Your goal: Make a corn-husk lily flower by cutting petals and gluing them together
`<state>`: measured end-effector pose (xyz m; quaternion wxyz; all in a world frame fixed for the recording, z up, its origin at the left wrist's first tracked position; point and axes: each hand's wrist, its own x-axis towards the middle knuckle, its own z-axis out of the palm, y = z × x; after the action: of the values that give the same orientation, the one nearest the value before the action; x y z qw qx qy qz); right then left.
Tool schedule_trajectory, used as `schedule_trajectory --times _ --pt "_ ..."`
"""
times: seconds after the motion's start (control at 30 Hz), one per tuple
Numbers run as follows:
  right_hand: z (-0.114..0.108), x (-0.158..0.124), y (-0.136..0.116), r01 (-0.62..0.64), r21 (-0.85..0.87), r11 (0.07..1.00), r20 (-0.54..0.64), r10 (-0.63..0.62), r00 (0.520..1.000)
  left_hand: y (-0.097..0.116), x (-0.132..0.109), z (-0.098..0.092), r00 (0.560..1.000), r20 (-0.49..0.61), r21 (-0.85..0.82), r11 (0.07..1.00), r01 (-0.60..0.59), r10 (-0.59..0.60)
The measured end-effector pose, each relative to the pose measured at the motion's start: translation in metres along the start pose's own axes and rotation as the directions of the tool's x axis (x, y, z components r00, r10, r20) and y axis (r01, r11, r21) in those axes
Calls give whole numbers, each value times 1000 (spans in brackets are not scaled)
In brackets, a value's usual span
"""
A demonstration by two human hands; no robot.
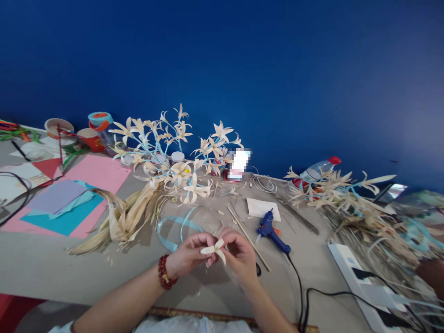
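Note:
A small cream flower (215, 250) with a few narrow petals is held between both hands above the near part of the table. My left hand (190, 253), with a red bead bracelet at the wrist, pinches it from the left. From the other side, the thumb and fingers of my right hand (239, 254) close on it too. Just beyond my left hand lies a loop of light blue ribbon (169, 240). A thin wooden stick (250, 238) and a blue glue gun (272, 231) are to the right of my hands, the gun partly over a white card (262, 209).
Branches of similar flowers (156, 138) stand at the back. Dried corn husks (121, 217) and coloured paper (58, 196) lie left. On the right are another flower bunch (333, 187), a plastic bottle (317, 171) and a white power strip (354, 282) with black cables.

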<state>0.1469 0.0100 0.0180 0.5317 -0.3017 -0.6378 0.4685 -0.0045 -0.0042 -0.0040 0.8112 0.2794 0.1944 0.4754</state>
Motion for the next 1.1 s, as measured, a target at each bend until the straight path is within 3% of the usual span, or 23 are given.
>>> schedule_trajectory --times 1.1 --pt "-1 2 -4 -8 6 1000 25 8 1000 1 1 2 1000 12 -21 1000 19 -19"
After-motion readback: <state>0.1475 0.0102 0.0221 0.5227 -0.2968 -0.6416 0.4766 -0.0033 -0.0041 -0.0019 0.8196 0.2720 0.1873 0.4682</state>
